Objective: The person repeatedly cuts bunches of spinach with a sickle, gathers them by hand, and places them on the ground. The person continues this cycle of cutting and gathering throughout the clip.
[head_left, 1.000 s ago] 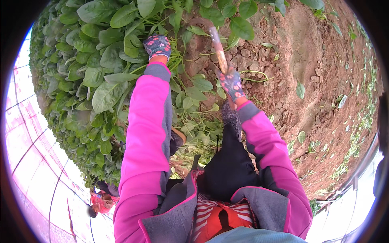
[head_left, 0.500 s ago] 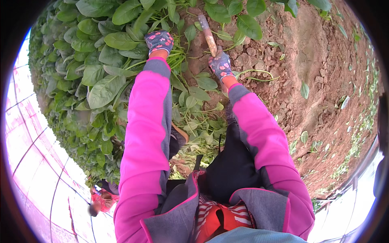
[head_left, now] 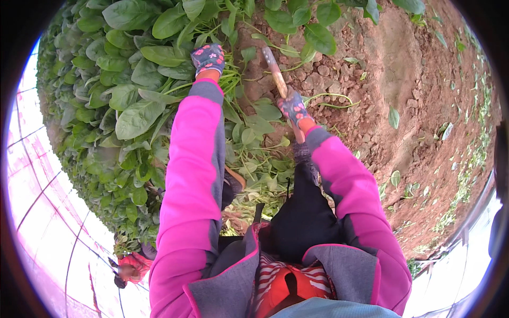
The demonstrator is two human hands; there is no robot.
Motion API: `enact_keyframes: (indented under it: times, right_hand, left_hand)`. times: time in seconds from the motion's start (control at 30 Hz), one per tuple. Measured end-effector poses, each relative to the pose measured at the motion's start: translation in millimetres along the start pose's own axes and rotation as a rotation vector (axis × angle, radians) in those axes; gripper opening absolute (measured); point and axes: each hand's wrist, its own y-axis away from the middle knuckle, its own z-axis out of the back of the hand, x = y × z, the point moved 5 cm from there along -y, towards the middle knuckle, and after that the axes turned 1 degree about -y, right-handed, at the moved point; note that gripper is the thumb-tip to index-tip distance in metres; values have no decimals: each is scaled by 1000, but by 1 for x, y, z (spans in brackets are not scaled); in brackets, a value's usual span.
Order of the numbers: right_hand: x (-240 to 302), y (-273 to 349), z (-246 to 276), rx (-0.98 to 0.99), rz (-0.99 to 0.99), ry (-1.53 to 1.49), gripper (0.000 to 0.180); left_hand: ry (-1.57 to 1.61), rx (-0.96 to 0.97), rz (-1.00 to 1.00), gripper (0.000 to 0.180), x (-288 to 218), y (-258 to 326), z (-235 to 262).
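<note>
My left hand point(head_left: 208, 59), in a flowered dark glove, is closed on a bunch of leafy greens that look like spinach point(head_left: 229, 79). Pale stems fan out beneath its wrist, while the fingertips are hidden. To the right, over bare soil, my right hand point(head_left: 293, 107) wears a matching glove. It grips a tool with a worn wooden handle point(head_left: 275, 73). One end of the handle points up and away from me; I cannot make out the tool's working end.
A dense bed of greens point(head_left: 139, 121) fills the left side. Cut leaves point(head_left: 265, 172) litter the ground by my feet. Cloddy brown soil point(head_left: 395, 74) stretches right. Another person in red point(head_left: 135, 265) is at the lower left, near the translucent wall point(head_left: 53, 212).
My right hand and the tool have come nearer to me and slightly right. The left hand keeps its hold, almost in place. The other person at lower left has shifted a little.
</note>
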Motion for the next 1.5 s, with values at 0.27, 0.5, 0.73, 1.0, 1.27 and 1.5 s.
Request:
enact_keyframes:
  times: [0.27,0.5,0.73,1.0,1.27,1.5]
  right_hand:
    - [-1,35,-12,28,20,-742,32]
    - [42,-14,-46,-131,-141,-502,31]
    - [33,-26,-54,-112,164,-27,21]
    - [23,6,-47,10,-49,-367,24]
    - [3,11,-8,-122,70,33,26]
    - [-16,26,-3,-221,-54,135,32]
  left_hand:
    - [-19,-106,-18,18,11,3,-6]
    - [1,-120,-22,18,12,5,-9]
    - [-13,-127,-35,17,6,4,-6]
    - [50,-80,-32,19,17,23,-12]
    - [-67,-3,-138,44,7,45,4]
    - [-267,150,-161,103,-3,68,-20]
